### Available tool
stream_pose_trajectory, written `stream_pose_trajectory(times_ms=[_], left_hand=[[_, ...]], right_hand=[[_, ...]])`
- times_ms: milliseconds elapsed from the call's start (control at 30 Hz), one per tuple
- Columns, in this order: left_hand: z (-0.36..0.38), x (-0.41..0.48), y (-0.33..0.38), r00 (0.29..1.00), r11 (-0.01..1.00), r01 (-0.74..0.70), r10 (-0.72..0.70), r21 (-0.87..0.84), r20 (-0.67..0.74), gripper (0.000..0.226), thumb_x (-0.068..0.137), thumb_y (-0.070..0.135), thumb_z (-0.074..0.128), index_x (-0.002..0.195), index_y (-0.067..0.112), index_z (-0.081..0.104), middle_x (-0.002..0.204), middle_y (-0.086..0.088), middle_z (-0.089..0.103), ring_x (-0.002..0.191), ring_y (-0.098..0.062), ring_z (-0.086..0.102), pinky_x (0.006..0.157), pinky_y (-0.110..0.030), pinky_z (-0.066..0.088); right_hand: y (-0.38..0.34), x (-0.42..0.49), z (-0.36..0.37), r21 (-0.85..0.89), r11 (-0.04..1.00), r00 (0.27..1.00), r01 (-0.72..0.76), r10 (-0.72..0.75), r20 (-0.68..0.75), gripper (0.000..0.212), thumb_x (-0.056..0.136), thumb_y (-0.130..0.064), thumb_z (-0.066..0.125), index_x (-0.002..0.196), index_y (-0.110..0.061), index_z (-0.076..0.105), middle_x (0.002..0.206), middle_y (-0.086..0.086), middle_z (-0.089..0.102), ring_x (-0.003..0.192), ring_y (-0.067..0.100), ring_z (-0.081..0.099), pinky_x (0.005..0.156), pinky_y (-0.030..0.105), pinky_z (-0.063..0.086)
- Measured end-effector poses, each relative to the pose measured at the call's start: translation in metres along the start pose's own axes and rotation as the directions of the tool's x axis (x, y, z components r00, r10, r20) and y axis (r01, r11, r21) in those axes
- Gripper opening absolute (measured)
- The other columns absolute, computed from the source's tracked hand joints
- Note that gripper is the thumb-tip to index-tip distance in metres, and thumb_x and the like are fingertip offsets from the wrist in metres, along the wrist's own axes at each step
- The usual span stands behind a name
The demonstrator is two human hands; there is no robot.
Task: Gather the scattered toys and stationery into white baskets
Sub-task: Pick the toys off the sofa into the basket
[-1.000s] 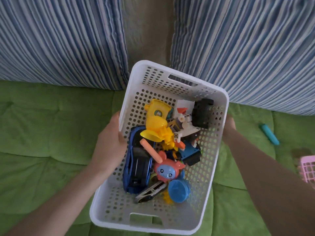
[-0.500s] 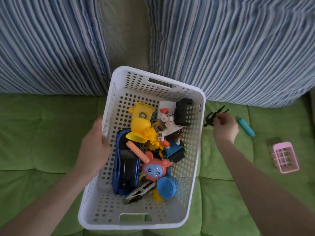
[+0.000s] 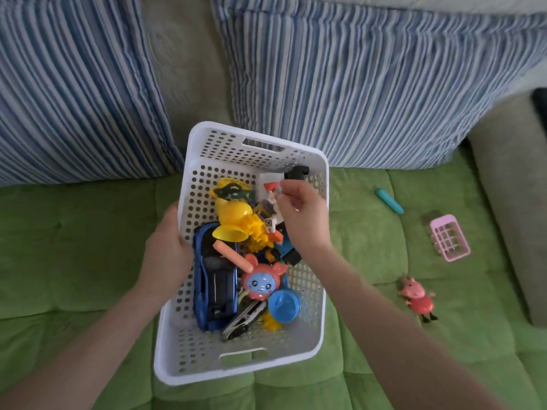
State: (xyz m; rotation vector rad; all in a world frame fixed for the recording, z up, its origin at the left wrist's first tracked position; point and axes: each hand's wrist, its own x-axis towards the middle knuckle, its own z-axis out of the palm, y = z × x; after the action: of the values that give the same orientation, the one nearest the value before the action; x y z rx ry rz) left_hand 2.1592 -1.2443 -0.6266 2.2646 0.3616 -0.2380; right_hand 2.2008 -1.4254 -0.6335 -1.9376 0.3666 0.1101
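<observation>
A white perforated basket [image 3: 219, 149] sits on the green sofa cover, and my left hand [image 3: 168, 253] grips its left rim. Inside lie a blue toy car [image 3: 214, 279], a yellow toy [image 3: 233, 220], a pink round-faced toy [image 3: 260, 281], a blue lid [image 3: 284, 306] and other pieces. A small dark green toy [image 3: 233, 193] lies on top of the yellow one. My right hand [image 3: 302, 217] hovers over the basket's far right part with loosely curled fingers that hold nothing.
On the cover right of the basket lie a teal marker [image 3: 390, 201], a small pink toy basket [image 3: 450, 238] and a pink pig figure [image 3: 417, 298]. Two blue striped pillows [image 3: 74, 84] [image 3: 370, 84] stand behind. A grey sofa arm [image 3: 515, 187] bounds the right side.
My right hand picked the dark green toy up off the cover beside the basket, carried it left over the rim and let it go inside. My left hand kept its hold.
</observation>
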Motion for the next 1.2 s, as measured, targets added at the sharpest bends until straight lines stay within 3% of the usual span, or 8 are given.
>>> stream_pose_trajectory(times_ms=[167, 333, 533, 667, 800, 967, 1100, 1200], left_hand=[[0.000, 0.002, -0.006, 1.000, 1.000, -0.005, 0.005, 0.029, 0.005, 0.050, 0.089, -0.009, 0.037, 0.136, 0.010, 0.037, 0.117, -0.013, 0.057, 0.089, -0.015, 0.048, 0.076, -0.026, 0.039], [0.001, 0.001, -0.006, 1.000, 0.999, -0.005, 0.005, 0.035, 0.002, 0.055, 0.089, -0.010, 0.035, 0.140, 0.012, 0.032, 0.128, -0.012, 0.053, 0.110, -0.027, 0.053, 0.084, -0.030, 0.043], [0.005, -0.010, 0.006, 0.999, 0.999, -0.032, 0.032, 0.024, 0.020, 0.058, 0.088, -0.012, 0.035, 0.142, 0.011, 0.032, 0.134, -0.012, 0.050, 0.118, -0.028, 0.050, 0.093, -0.036, 0.043], [0.033, -0.026, 0.023, 0.997, 0.999, -0.038, 0.038, -0.001, 0.069, 0.058, 0.089, -0.011, 0.035, 0.142, 0.012, 0.031, 0.137, -0.010, 0.048, 0.123, -0.027, 0.047, 0.100, -0.035, 0.039], [0.080, -0.041, 0.047, 0.992, 0.999, -0.053, 0.052, 0.005, 0.119, 0.057, 0.089, -0.009, 0.036, 0.143, 0.009, 0.029, 0.139, -0.014, 0.045, 0.125, -0.029, 0.047, 0.101, -0.039, 0.042], [0.128, -0.050, 0.074, 0.993, 0.998, -0.069, 0.067, 0.016, 0.099, 0.057, 0.088, -0.010, 0.037, 0.141, 0.009, 0.031, 0.137, -0.012, 0.047, 0.121, -0.029, 0.049, 0.101, -0.041, 0.043], [0.143, -0.044, 0.065, 0.999, 0.996, 0.006, -0.011, 0.094, 0.050, 0.058, 0.088, -0.007, 0.040, 0.142, 0.007, 0.026, 0.140, -0.017, 0.043, 0.114, -0.035, 0.053, 0.087, -0.049, 0.050], [0.147, -0.047, 0.062, 0.999, 0.990, 0.049, -0.050, 0.131, 0.010, 0.052, 0.088, -0.007, 0.038, 0.138, 0.004, 0.029, 0.120, -0.014, 0.056, 0.077, -0.029, 0.060, 0.053, -0.033, 0.047]], right_hand=[[0.043, -0.022, -0.027, -0.122, 0.977, 0.919, -0.175, 0.117, -0.378, 0.037, 0.092, -0.014, 0.052, 0.128, -0.011, 0.048, 0.127, 0.003, 0.054, 0.118, 0.015, 0.050, 0.096, 0.023, 0.038], [0.081, -0.041, -0.027, -0.103, 0.897, 0.899, -0.429, 0.413, -0.149, 0.047, 0.093, -0.017, 0.052, 0.137, -0.008, 0.039, 0.132, 0.012, 0.053, 0.114, 0.024, 0.055, 0.090, 0.032, 0.045], [0.079, -0.056, -0.048, -0.147, 0.902, 0.905, -0.405, 0.374, -0.200, 0.037, 0.094, -0.003, 0.044, 0.130, -0.007, 0.050, 0.094, 0.006, 0.061, 0.082, 0.026, 0.060, 0.074, 0.032, 0.049], [0.086, -0.068, -0.092, -0.205, 0.887, 0.899, -0.414, 0.363, -0.245, 0.040, 0.094, -0.004, 0.044, 0.133, -0.006, 0.047, 0.109, 0.019, 0.065, 0.093, 0.035, 0.063, 0.077, 0.041, 0.052], [0.109, -0.061, -0.146, -0.249, 0.867, 0.886, -0.432, 0.357, -0.296, 0.040, 0.093, -0.006, 0.044, 0.133, -0.008, 0.048, 0.114, 0.015, 0.065, 0.075, 0.023, 0.056, 0.069, 0.029, 0.047], [0.147, -0.036, -0.190, -0.210, 0.882, 0.899, -0.422, 0.377, -0.223, 0.036, 0.093, -0.008, 0.045, 0.129, -0.008, 0.051, 0.109, 0.011, 0.065, 0.077, 0.023, 0.058, 0.078, 0.041, 0.052], [0.173, -0.030, -0.214, 0.113, 0.865, 0.868, -0.489, 0.495, -0.037, 0.030, 0.095, -0.009, 0.041, 0.122, -0.011, 0.053, 0.096, 0.006, 0.066, 0.087, 0.027, 0.062, 0.082, 0.046, 0.051], [0.206, -0.029, -0.231, -0.153, 0.863, 0.876, -0.482, 0.477, -0.073, 0.035, 0.096, -0.012, 0.043, 0.131, -0.011, 0.046, 0.099, 0.001, 0.062, 0.084, 0.024, 0.065, 0.062, 0.029, 0.055]])
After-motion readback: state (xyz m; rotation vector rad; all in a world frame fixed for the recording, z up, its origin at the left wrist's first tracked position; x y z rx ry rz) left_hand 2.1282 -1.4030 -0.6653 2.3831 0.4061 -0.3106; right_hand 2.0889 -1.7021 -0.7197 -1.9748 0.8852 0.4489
